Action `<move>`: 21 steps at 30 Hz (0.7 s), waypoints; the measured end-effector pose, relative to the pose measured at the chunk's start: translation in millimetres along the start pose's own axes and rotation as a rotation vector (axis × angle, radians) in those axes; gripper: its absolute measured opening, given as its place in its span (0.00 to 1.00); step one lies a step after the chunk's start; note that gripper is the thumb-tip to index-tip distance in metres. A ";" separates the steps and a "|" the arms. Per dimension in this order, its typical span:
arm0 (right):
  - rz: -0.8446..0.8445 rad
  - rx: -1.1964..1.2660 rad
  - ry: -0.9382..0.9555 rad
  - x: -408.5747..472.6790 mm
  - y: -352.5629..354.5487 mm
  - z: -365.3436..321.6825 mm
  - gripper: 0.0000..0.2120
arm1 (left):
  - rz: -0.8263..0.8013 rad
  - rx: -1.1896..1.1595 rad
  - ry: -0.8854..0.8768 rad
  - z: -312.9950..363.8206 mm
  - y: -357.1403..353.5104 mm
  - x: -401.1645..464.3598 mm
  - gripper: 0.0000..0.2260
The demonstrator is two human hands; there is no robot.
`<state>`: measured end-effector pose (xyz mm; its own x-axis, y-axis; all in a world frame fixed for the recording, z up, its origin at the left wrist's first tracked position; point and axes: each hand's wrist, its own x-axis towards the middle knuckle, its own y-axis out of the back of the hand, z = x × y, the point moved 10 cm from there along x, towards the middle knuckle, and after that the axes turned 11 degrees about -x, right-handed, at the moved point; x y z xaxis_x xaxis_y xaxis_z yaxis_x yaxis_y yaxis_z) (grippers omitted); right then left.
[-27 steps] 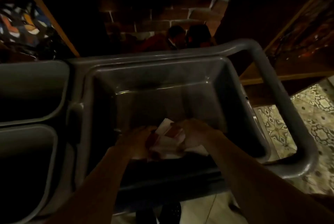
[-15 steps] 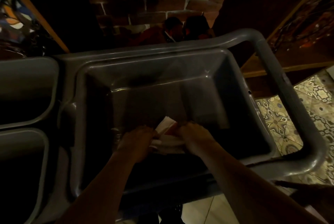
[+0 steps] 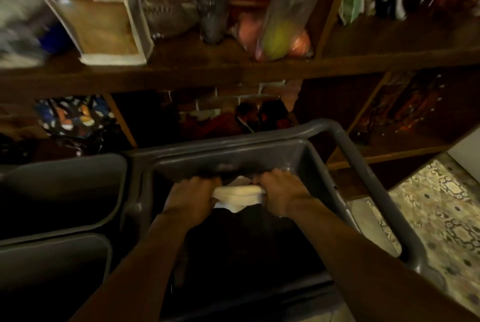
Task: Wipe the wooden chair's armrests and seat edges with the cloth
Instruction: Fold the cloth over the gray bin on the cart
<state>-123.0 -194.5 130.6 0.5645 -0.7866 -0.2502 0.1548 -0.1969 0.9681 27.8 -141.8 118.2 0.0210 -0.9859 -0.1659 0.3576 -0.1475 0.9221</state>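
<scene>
Your left hand [image 3: 191, 195] and right hand [image 3: 279, 192] are each fisted around one end of the pale cloth [image 3: 237, 195], knuckles up. The cloth is bunched into a roll stretched between your 2 fists, its long axis running left to right, with a loose fold sagging beneath the middle. It hangs over the dark inside of the gray plastic tub [image 3: 298, 150], just short of the tub's far wall. A gray tubular cart handle [image 3: 363, 166] loops around the tub to the right of your right hand. Left of your left hand sit 2 more gray bins [image 3: 65, 179], one nearer you than the other. Beyond your hands a dark wooden shelf [image 3: 233, 70] carries a clear bag of fruit [image 3: 280, 36], glassware, and a blurred box. A brick wall [image 3: 228, 98] shows below the shelf. Patterned floor tile [image 3: 441, 212] lies to your right.
</scene>
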 end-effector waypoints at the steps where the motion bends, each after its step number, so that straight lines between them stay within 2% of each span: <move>1: 0.029 -0.010 0.000 -1.3 20.1 -0.1 0.18 | 0.033 0.007 -0.008 4.6 19.6 -0.1 0.15; 6: 0.194 -0.075 -0.023 -18.7 119.3 0.0 0.18 | 0.219 0.037 -0.081 34.3 117.1 -8.7 0.13; 11: 0.356 -0.118 -0.044 -47.6 204.1 1.0 0.17 | 0.339 0.077 -0.150 68.9 199.1 -20.5 0.11; 18: 0.526 -0.156 -0.089 -92.7 291.5 7.4 0.19 | 0.447 0.108 -0.240 116.5 278.4 -43.6 0.11; 21: 0.551 -0.183 -0.114 -107.9 313.8 9.2 0.14 | 0.509 0.120 -0.263 132.5 303.0 -53.8 0.11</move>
<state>-142.8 -176.7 461.6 0.5122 -0.8040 0.3020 0.0068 0.3554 0.9347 11.2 -143.9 452.8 -0.0753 -0.9191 0.3868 0.2545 0.3573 0.8986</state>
